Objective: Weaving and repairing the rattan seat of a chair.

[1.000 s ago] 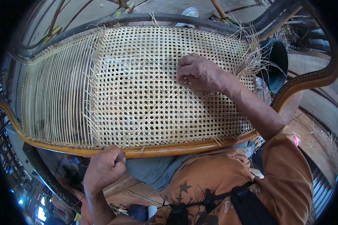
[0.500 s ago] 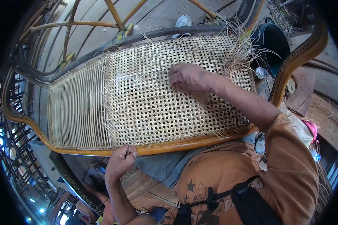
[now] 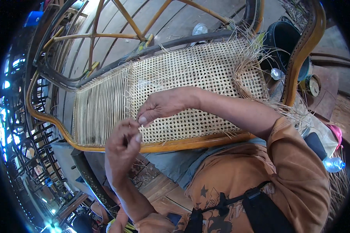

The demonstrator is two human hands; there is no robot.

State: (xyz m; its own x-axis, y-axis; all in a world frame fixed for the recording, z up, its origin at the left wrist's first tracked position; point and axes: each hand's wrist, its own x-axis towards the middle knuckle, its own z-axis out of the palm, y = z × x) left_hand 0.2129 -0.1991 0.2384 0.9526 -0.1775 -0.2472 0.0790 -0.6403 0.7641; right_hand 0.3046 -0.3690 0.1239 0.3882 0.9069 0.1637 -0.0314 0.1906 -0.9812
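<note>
A cane-woven panel, set in a curved brown rattan frame, lies across in front of me. Its middle and right carry an open lattice, while its left part shows mostly parallel cane strands. My right hand is above the weave near the boundary of these two parts, thumb and fingers pinched together. Just below it, at the frame's near edge, my left hand has its fingers curled toward the thumb. The fingertips of both hands nearly meet; whatever they pinch is too thin to make out.
Loose cane strands bunch at the panel's right end. Beyond them stand a dark bucket and a tin can. Rattan poles branch behind the far rail. A plastic bottle lies at my right.
My right hand has come left and nearer from the middle of the lattice to meet my left hand. The left hand has risen slightly and its fist has loosened. The view has shifted.
</note>
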